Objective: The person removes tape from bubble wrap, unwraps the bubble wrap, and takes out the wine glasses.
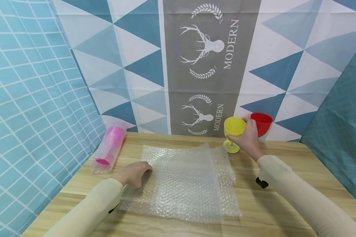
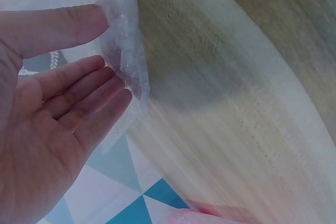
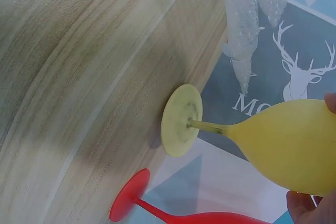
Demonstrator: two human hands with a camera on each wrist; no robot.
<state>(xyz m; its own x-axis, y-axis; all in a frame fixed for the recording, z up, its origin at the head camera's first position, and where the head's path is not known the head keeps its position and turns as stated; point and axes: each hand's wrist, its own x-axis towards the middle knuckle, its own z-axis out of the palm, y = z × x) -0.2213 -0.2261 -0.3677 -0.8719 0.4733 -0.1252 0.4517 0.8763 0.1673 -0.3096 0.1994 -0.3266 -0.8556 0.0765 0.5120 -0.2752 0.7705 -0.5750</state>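
Observation:
A yellow plastic goblet [image 1: 235, 126] stands upright at the back right, its foot right at the tabletop in the right wrist view. My right hand [image 1: 249, 140] grips its bowl [image 3: 294, 145] between thumb and fingers. Just right of it is a red goblet [image 1: 261, 123], partly behind that hand. Sheets of clear bubble wrap [image 1: 187, 184] lie overlapping across the middle of the table. At their left edge rests my left hand [image 1: 136, 174], thumb and straight fingers apart beside the film [image 2: 128, 40] with no grip on it.
A pink item rolled in bubble wrap [image 1: 111, 148] lies at the back left of the wooden table [image 1: 273, 210]. Behind the table hangs a patterned cloth [image 1: 207, 82]; blue checked cloth [image 1: 26, 98] borders the left side.

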